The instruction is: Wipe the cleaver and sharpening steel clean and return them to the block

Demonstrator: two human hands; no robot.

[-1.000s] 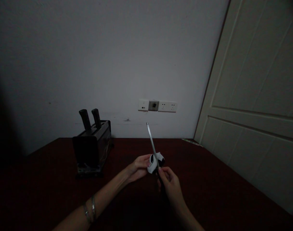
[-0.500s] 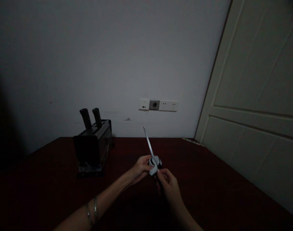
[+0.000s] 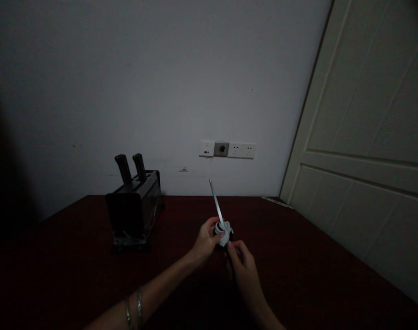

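Note:
A slim silver rod (image 3: 216, 201), possibly a narrow blade or sharpening steel, points up and away from me above the table. Its dark lower end, likely a handle, is pinched in the fingers of my right hand (image 3: 243, 263). My left hand (image 3: 206, 240) grips a crumpled white cloth-like piece (image 3: 224, 236) wrapped around the rod's base, thumb in front and index finger behind. Dark patches show at that piece's edges, but its exact kind is unclear in the dim light.
On the left of the dark red table (image 3: 298, 256) stands a black knife block (image 3: 135, 208) with two black handles (image 3: 123, 168) sticking up. Wall sockets and a switch (image 3: 227, 149) sit behind. A pale panelled door (image 3: 366, 151) rises on the right, near a thin strip (image 3: 277, 202).
Both hands, the rod and the white piece have shifted slightly right. The white piece is now bunched more tightly around the rod's base, with less of it hanging loose.

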